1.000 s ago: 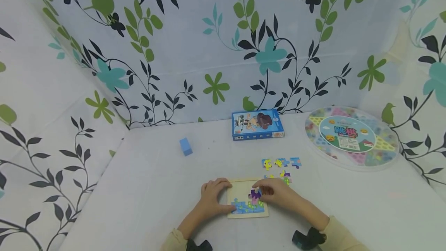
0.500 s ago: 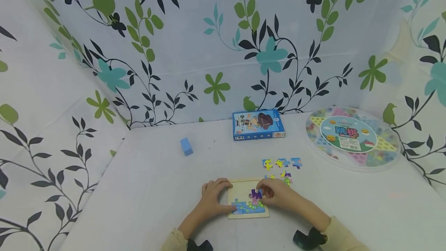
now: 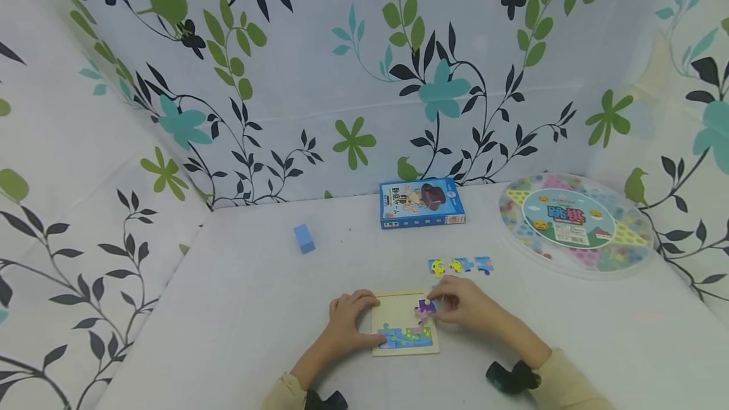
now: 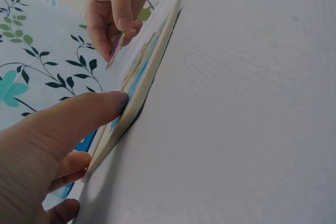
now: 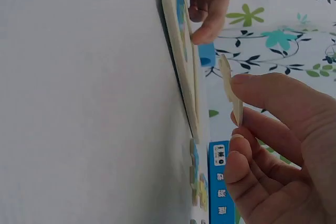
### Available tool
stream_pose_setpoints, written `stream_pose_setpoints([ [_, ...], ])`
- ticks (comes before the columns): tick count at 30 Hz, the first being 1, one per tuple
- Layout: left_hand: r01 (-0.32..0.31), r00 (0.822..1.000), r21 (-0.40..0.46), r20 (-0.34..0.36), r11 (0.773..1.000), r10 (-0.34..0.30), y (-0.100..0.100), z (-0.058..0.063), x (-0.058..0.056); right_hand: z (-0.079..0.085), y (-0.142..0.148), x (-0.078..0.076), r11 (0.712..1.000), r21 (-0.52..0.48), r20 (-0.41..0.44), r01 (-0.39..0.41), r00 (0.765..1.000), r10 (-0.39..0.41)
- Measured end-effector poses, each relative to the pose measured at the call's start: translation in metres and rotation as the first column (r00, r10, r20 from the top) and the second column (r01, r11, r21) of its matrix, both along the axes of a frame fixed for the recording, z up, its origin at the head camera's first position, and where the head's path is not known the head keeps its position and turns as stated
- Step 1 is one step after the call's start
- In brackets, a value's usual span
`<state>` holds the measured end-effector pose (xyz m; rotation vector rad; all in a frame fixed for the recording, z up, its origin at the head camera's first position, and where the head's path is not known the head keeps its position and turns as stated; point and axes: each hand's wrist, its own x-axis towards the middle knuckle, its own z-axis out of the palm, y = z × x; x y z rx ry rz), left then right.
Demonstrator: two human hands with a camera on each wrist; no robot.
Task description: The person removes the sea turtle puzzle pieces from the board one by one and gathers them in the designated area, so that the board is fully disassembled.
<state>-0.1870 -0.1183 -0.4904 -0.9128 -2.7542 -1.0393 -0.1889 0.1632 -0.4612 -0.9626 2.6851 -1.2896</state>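
Observation:
A wooden puzzle tray point(image 3: 398, 354) lies on the table, a row of blue jigsaw pieces point(image 3: 398, 338) fitted along its near side. My left hand point(image 3: 348, 323) grips the tray's left side, thumb on the near corner and fingers at the far corner. My right hand point(image 3: 464, 304) pinches a purple and pink jigsaw piece point(image 3: 424, 307) between thumb and fingers over the tray's right part. In the right wrist view, that jigsaw piece point(image 5: 231, 90) is tilted on edge, raised off the tray, its pale wooden back showing.
Several loose jigsaw pieces point(image 3: 460, 266) lie beyond the right hand, some hidden behind it. Farther back are a blue game box point(image 3: 422, 203) and a round board-game case point(image 3: 575, 226). A small blue block point(image 3: 304, 239) sits at the left. Patterned cloth point(image 3: 285, 81) hangs behind.
My right hand has drawn the purple and pink piece up and to the right, away from the fitted row, and now covers some loose pieces. My left hand stays put.

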Motion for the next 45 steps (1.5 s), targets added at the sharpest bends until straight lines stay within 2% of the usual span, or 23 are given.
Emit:
stream_pose_setpoints([
  [3,-0.003,1.000,-0.010,0.013,1.000,0.003,0.000,-0.001,-0.001,0.007,0.011,-0.002,0.999,0.033,0.028,0.005,1.000,-0.006],
  [9,-0.002,1.000,-0.001,0.008,1.000,0.002,0.001,-0.001,-0.001,0.028,0.048,-0.008,0.994,0.108,0.169,0.030,0.984,-0.049],
  [13,-0.001,1.000,0.004,0.005,1.000,0.001,0.001,-0.001,-0.001,0.036,0.077,-0.010,0.988,0.141,0.190,0.064,0.978,-0.090],
  [18,-0.004,1.000,0.006,0.009,1.000,0.004,0.001,0.000,0.000,0.034,0.100,-0.012,0.977,0.179,0.209,0.111,0.967,-0.148],
  [26,-0.005,1.000,0.007,0.006,1.000,0.005,0.001,0.000,0.000,0.019,0.108,-0.018,0.979,0.172,0.278,0.106,0.948,-0.152],
  [36,-0.001,1.000,0.006,-0.018,1.000,0.002,0.002,-0.001,0.000,0.014,0.107,-0.018,0.978,0.176,0.231,0.115,0.961,-0.154],
  [42,-0.017,1.000,-0.017,0.021,1.000,0.017,0.002,-0.001,0.001,0.012,0.106,-0.018,0.972,0.199,0.214,0.121,0.963,-0.164],
  [45,-0.022,0.999,-0.027,0.041,0.999,0.023,0.002,0.001,0.001,0.014,0.104,-0.019,0.963,0.213,0.162,0.165,0.966,-0.201],
])
